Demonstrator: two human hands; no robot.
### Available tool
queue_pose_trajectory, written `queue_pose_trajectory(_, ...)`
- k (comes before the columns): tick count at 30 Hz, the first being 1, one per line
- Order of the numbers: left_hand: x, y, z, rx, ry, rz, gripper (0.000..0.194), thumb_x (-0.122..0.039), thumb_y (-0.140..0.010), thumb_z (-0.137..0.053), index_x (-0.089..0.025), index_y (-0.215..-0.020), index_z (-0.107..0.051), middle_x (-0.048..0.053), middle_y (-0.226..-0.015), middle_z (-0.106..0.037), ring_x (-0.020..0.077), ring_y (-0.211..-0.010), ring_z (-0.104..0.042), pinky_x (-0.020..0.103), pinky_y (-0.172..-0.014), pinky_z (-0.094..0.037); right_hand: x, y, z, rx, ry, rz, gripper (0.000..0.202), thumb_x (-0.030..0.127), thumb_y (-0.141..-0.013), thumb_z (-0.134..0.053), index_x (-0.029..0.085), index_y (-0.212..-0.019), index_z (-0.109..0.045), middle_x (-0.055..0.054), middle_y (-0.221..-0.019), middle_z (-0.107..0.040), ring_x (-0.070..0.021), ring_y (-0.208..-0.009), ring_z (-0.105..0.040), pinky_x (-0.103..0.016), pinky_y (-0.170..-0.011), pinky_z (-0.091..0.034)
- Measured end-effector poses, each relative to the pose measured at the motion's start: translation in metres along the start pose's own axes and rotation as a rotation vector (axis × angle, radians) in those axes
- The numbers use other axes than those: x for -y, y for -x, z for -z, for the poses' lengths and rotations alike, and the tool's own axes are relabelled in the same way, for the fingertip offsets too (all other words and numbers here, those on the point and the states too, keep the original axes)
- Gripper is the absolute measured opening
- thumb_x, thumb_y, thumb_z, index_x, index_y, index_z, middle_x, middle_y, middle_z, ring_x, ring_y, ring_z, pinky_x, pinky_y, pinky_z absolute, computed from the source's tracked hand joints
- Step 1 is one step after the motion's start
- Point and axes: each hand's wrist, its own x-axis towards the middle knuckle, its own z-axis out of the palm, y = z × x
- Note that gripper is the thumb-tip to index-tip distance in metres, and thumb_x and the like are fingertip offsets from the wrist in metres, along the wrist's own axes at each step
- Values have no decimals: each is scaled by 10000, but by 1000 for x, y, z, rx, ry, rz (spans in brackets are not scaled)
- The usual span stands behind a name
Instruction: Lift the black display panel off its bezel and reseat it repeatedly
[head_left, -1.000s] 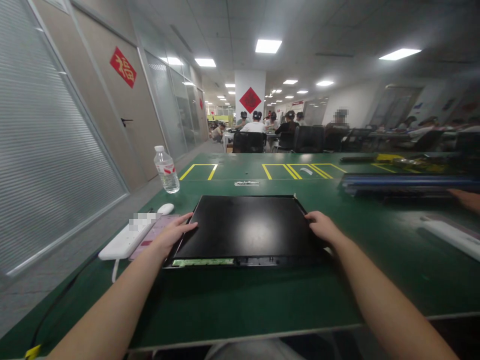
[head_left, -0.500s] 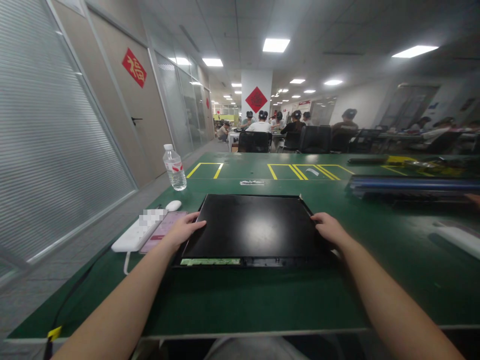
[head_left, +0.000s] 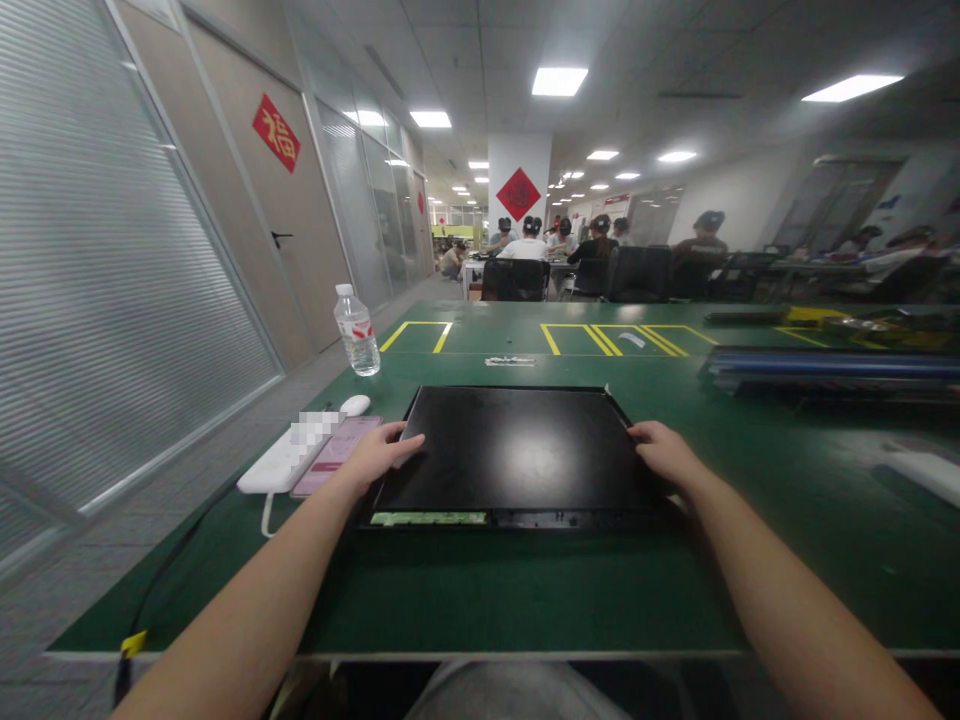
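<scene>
Black panel lies flat on the green desk, front and center, in a dark frame; green strip shows along its near edge, left part. Left hand on the panel's left edge, thumb over the top face, fingers pinching the side. Right hand on the right edge, fingers bent, pinching the rim. Left of the left hand: pink-screened phone, white power strip, small white rounded object. Farther: water bottle upright, yellow tape outlines, seated people.
</scene>
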Motion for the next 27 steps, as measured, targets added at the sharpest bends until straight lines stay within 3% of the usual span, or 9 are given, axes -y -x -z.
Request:
queue_pose_trajectory(7,1,0,1,77,118,15,679,-425,-500,-895,-157,-1097,-710,110,-1040,-782,314,-949,-730,391,-797,-577,-2,-1,-1,-3,-7,-18,426,46,-674,-544,171,-1019,-761,-100,-1170,-700,-259,-1079,-652,-331,-956,-483)
queue_pose_trajectory(14,-3,2,0,97,187,-6,669,-393,-559,-880,-155,-1152,-682,134,-1236,-721,309,-1045,-708,370,-827,-583,4,3,3,21,-29,-54,377,77,-726,-561,172,-1035,-756,-100,-1141,-714,-245,-1059,-664,-328,-950,-488)
queue_pose_trajectory(22,-10,6,0,72,264,-28,698,-373,-538,-907,-170,-1169,-686,121,-1165,-752,329,-1036,-714,417,-864,-589,2,0,0,-2,-201,-84,274,100,-723,-600,174,-941,-748,-96,-1073,-739,-232,-1033,-676,-327,-958,-481)
queue_pose_trajectory(27,-11,6,-1,62,286,-157,749,-445,-524,-913,-178,-1187,-690,122,-1214,-734,367,-1191,-634,486,-991,-530,1,-3,-4,-146,-424,-134,343,194,-734,-643,185,-1068,-723,-92,-1067,-740,-229,-1025,-676,-350,-951,-496)
